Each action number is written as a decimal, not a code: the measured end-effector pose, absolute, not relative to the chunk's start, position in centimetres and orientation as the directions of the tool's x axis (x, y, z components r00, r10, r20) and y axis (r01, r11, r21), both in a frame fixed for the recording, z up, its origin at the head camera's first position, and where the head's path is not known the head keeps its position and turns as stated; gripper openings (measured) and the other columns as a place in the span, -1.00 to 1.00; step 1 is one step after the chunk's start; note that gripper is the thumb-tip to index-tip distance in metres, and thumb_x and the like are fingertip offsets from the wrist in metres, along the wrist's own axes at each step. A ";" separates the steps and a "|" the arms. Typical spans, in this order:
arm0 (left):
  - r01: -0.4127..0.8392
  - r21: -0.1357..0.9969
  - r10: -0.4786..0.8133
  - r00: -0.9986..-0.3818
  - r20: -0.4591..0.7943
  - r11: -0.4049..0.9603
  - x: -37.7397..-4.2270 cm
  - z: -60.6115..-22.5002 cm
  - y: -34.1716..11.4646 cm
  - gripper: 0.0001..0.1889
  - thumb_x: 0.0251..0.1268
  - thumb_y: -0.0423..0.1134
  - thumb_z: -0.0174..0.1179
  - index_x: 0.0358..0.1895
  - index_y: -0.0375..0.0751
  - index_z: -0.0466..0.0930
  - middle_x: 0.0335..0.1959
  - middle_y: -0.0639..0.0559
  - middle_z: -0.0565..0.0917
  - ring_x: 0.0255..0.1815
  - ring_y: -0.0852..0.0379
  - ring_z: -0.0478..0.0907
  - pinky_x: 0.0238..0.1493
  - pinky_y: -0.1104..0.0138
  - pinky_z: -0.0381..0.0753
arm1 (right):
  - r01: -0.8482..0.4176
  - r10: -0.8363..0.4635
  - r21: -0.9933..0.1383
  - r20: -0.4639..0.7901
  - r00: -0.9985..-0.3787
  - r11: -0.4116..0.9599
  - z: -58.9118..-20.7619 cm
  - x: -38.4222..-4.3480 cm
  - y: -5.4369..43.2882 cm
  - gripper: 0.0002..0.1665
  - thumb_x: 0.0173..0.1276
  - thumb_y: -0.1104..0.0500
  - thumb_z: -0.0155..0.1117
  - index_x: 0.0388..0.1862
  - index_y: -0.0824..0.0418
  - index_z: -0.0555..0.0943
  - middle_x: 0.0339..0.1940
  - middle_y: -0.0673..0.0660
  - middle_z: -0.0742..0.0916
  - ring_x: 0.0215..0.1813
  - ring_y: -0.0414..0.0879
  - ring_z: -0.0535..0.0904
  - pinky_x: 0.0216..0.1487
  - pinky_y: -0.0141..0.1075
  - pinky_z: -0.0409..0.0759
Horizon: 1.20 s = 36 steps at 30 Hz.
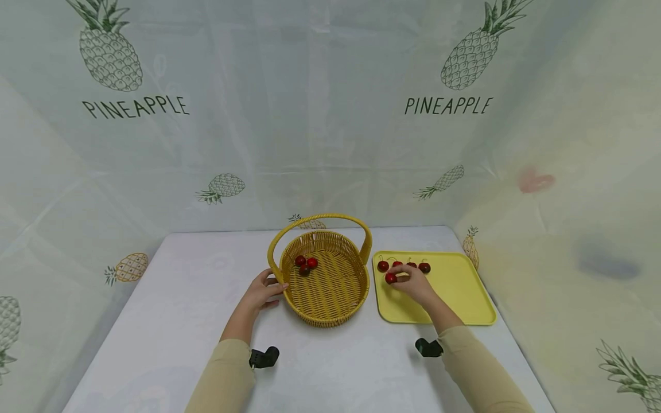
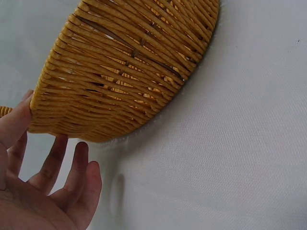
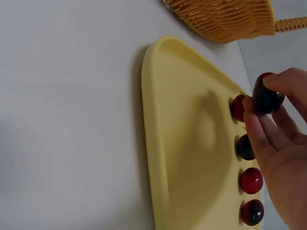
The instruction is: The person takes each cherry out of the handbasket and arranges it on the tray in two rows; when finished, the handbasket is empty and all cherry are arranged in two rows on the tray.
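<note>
the right hand pinches a dark red cherry between thumb and fingertips, just above the yellow tray, where four more cherries lie in a row. the left hand, fingers relaxed and straight, rests against the wicker basket, which already holds three cherries. this looks like the pick-up step; next the cherry needs carrying left over the rim. a white cloth covers the table, with pineapple-print sheeting behind.
</note>
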<state>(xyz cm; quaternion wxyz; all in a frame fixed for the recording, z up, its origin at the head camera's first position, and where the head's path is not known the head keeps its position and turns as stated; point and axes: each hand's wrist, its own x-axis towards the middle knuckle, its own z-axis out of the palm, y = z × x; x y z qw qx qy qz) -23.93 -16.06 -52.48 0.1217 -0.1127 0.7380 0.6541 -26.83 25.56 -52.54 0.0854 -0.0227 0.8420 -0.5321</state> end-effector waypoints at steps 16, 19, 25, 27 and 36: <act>-0.329 0.938 -0.004 -0.944 -0.331 0.113 -23.9 -52.4 -16.2 -0.41 0.29 -0.31 0.30 0.37 -0.13 0.32 0.23 -0.29 0.46 -0.05 -0.04 0.61 0.03 -0.08 0.54 | -0.021 -0.134 -0.818 -0.068 -0.989 0.575 -54.7 -27.2 25.1 -0.60 0.09 0.47 0.45 -0.04 0.34 0.68 -0.05 0.26 0.65 -0.07 0.10 0.60 -0.12 -0.18 0.60; -0.332 0.937 -0.005 -0.943 -0.333 0.113 -23.9 -52.4 -16.2 -0.42 0.29 -0.30 0.31 0.35 -0.12 0.34 0.23 -0.27 0.47 -0.05 -0.05 0.61 0.03 -0.08 0.54 | -0.030 -0.141 -0.819 -0.062 -0.988 0.573 -54.9 -27.3 24.9 -0.61 0.08 0.49 0.44 -0.06 0.35 0.68 -0.04 0.27 0.63 -0.05 0.13 0.59 -0.09 -0.15 0.60; -0.327 0.939 0.001 -0.944 -0.329 0.111 -23.9 -52.4 -16.2 -0.42 0.29 -0.31 0.30 0.35 -0.13 0.33 0.22 -0.27 0.47 -0.07 -0.04 0.61 0.04 -0.09 0.53 | -0.037 -0.132 -0.802 -0.052 -0.990 0.596 -55.1 -27.3 24.5 -0.60 0.06 0.49 0.45 -0.07 0.33 0.69 -0.02 0.28 0.61 -0.02 0.15 0.55 -0.01 -0.06 0.57; -0.322 0.940 0.005 -0.946 -0.325 0.111 -23.9 -52.5 -16.2 -0.42 0.30 -0.31 0.30 0.36 -0.14 0.33 0.22 -0.28 0.47 -0.07 -0.02 0.62 0.04 -0.10 0.52 | -0.034 -0.132 -0.801 -0.056 -0.990 0.598 -55.1 -27.3 24.4 -0.60 0.06 0.49 0.45 -0.06 0.34 0.68 -0.01 0.28 0.60 0.00 0.15 0.54 0.01 -0.03 0.56; -0.319 0.941 0.003 -0.947 -0.322 0.114 -24.0 -52.6 -16.2 -0.41 0.30 -0.31 0.29 0.37 -0.12 0.31 0.23 -0.28 0.47 -0.09 0.01 0.62 0.04 -0.09 0.53 | -0.028 -0.138 -0.794 -0.070 -0.988 0.608 -54.9 -27.5 24.0 -0.60 0.07 0.50 0.42 -0.05 0.34 0.68 -0.03 0.25 0.63 0.00 0.14 0.56 0.00 -0.03 0.56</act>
